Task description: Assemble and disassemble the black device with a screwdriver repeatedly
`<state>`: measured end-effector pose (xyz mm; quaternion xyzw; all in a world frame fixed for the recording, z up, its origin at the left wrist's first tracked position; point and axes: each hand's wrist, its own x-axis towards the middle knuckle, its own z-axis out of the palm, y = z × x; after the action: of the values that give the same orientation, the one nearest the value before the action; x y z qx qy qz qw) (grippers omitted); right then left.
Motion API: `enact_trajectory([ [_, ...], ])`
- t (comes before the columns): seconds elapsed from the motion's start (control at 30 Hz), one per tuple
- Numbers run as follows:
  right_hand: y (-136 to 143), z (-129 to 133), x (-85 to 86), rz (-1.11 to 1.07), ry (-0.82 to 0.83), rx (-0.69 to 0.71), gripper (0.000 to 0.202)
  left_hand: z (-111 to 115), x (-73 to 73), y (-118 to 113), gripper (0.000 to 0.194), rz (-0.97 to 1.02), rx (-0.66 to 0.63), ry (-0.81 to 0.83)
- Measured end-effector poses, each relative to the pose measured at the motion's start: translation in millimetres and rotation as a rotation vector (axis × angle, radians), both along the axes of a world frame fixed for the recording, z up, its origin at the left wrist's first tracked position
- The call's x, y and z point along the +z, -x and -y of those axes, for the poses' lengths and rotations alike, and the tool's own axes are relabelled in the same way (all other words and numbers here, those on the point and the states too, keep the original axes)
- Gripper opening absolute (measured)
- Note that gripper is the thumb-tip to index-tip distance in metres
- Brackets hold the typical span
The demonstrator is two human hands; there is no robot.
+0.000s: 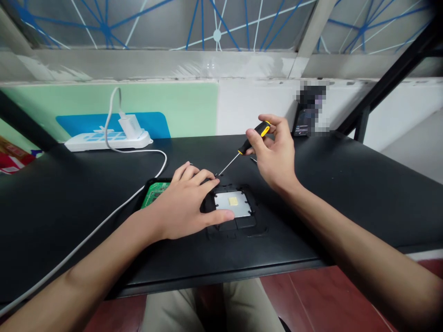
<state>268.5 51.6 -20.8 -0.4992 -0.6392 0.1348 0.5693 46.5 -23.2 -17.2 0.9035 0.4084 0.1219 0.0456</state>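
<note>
My right hand [277, 154] grips the black and yellow handle of a screwdriver [255, 137], its shaft slanting down to the left. The tip meets small dark bits, which look like screws [220, 174], on the table beside my left index finger. My left hand [187, 200] lies spread, palm down, with the thumb resting at a metal plate [224, 203] that bears a yellow square pad [233, 201]. This plate sits in a black plastic housing [247, 221]. Partly under my left wrist is a green circuit board [155, 192] in a black frame.
A white power strip [78, 143] with a plugged-in charger [130, 126] stands at the back left. Its white cable [100, 226] runs across the black table [363, 193]. A phone-like dark device [301, 120] leans against the wall. Red packaging [12, 157] lies far left.
</note>
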Motion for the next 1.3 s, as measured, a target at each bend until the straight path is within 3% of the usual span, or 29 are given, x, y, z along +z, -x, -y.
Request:
enact_trajectory([
  [0.27,-17,-2,13.2,0.078,-0.02,-0.178,0.047,-1,-0.6,2,0.069,0.02,-0.001,0.003],
  [0.43,-26,-5,14.9,0.26,0.115,-0.168,0.038,3,3.9,1,0.063,0.049,-0.022,-0.004],
  [0.6,-23,-5,8.2,0.605,0.302,-0.043,0.035,10,12.0,3,0.087,0.021,-0.064,0.027],
  [0.8,-20,-4,1.2,0.826,0.373,-0.071,0.038,12,9.1,7,0.104,-0.011,-0.104,0.064],
  [1.13,-16,4,7.3,0.796,0.336,-0.108,0.041,10,7.4,7,0.094,-0.032,-0.109,0.056],
  [1.3,-8,12,12.5,0.627,0.181,0.12,0.029,7,7.9,11,0.093,-0.034,-0.116,0.073],
])
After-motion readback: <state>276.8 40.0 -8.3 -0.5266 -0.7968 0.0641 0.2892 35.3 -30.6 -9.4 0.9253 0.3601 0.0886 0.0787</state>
